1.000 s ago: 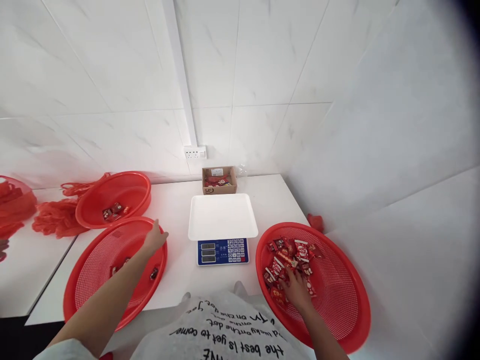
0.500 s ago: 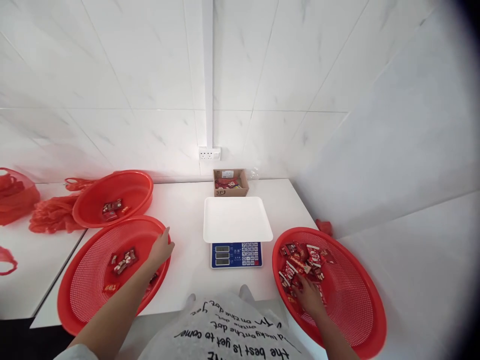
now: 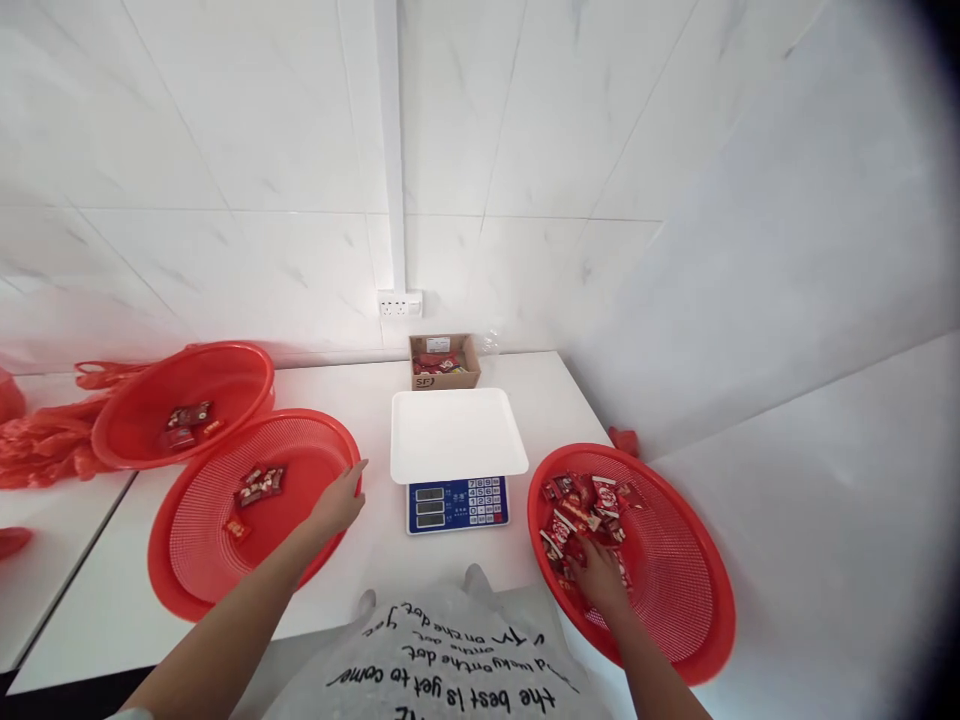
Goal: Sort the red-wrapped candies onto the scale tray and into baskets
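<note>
My left hand (image 3: 339, 506) is at the right rim of a red plastic basket (image 3: 160, 565), its fingers hooked over the edge. A few wrapped sweets (image 3: 260, 484) lie inside that basket. On the other side, my right hand (image 3: 600, 578) reaches down into a second red basket (image 3: 694, 575). Its fingertips are among red-wrapped chocolate bars and sweets (image 3: 604, 497), which partly hide them. Between the baskets stands a digital scale (image 3: 457, 503) with a bare white pan (image 3: 458, 435).
A small cardboard box (image 3: 445, 381) with wrapped sweets stands behind the scale. At the back left is a red basin (image 3: 247, 372) with a few sweets, beside red plastic bags (image 3: 52, 440). A partition (image 3: 787, 330) closes off the right side.
The left basket has shifted right and away from me with my left hand at its rim. My right hand stays among the sweets. The whole view has turned slightly right.
</note>
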{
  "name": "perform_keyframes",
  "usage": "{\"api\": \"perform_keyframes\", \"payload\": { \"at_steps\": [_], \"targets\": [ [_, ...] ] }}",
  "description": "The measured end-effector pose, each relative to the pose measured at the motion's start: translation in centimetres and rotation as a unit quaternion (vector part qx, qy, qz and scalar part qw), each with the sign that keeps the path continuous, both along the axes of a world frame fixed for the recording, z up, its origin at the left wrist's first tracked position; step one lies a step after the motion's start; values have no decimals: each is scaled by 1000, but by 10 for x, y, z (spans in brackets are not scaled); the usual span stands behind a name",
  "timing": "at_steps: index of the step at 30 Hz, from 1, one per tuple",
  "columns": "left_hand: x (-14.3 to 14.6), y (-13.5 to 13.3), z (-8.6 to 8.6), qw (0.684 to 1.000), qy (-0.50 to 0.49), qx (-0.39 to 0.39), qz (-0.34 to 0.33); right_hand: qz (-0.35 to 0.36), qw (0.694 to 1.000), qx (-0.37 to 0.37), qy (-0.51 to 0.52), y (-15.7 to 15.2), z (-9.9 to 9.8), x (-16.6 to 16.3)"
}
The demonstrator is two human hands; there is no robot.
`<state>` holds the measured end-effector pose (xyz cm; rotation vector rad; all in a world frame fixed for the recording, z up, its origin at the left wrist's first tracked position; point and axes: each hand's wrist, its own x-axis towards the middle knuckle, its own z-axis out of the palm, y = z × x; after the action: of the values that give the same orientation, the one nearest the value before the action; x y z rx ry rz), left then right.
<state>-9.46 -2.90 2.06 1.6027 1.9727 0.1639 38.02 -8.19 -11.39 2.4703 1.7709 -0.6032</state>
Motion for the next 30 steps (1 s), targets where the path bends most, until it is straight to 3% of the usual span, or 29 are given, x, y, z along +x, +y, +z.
{"api": "perform_keyframes", "payload": {
  "at_steps": [10, 16, 20, 26, 30],
  "targets": [
    [-1, 24, -5, 992, 91, 48, 75, -79, 995, -55, 39, 10, 39, 6],
    [17, 18, -4, 986, 128, 67, 80, -70, 993, -12, 91, 8, 41, 13],
    [61, 10, -1, 986, 124, 111, 21, -70, 988, 23, 136, 10, 38, 14],
    [136, -1, 6, 985, 10, 125, -121, -86, 970, 45, 225, 21, 41, 7],
    [161, -11, 9, 976, -53, 100, -188, -59, 960, 52, 269, 21, 47, -10]
  ]
}}
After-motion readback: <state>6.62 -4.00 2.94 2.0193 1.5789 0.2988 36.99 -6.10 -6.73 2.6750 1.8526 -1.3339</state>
